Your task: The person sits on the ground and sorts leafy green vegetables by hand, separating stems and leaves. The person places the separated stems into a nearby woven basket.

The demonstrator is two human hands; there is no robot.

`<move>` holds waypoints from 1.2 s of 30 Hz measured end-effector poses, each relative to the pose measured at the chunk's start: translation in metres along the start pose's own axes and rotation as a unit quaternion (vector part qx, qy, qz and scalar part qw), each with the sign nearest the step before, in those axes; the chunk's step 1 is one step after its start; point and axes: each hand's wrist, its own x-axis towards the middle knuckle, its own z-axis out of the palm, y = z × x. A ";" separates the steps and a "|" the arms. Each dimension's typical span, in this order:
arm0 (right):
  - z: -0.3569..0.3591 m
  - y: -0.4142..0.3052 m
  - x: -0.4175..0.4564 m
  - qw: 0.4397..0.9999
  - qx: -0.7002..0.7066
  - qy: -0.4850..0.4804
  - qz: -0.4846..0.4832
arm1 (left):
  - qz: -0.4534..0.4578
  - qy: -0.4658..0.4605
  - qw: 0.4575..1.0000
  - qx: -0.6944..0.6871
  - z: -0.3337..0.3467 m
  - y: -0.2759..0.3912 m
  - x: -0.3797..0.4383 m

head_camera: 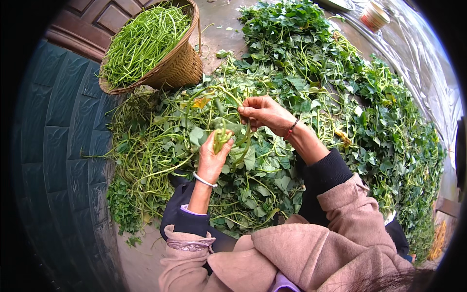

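Observation:
A small bunch of green leaf stalks [221, 141] is held upright in my left hand [213, 155], between thumb and fingers. To its upper right, my right hand [264, 114] pinches a long leafy vine [235, 98] that loops around in front of me. A few leaves hang between the hands. Beneath both hands spreads a thick heap of leafy green vines [262, 182], which look like sweet potato vines. Beyond my left hand, at the upper left, stands a woven wicker basket [178, 67] heaped with cut green stalks [146, 43].
Dark green wall tiles [56, 138] run along the left, below a brown panelled door [109, 16]. More vines [394, 120] cover the floor on the right, beside clear plastic sheeting [419, 62]. A bucket [374, 16] sits at the upper right.

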 end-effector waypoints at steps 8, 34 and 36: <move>0.001 0.002 -0.004 0.989 0.047 -0.138 -0.007 | 0.047 -0.057 0.997 0.039 -0.006 0.004 0.000; -0.006 -0.003 0.002 0.964 -0.217 0.042 -0.146 | -0.044 0.072 0.996 0.024 -0.057 0.020 -0.003; -0.008 -0.008 0.000 0.976 -0.166 0.028 -0.137 | -0.001 0.138 0.977 0.159 -0.074 0.009 0.000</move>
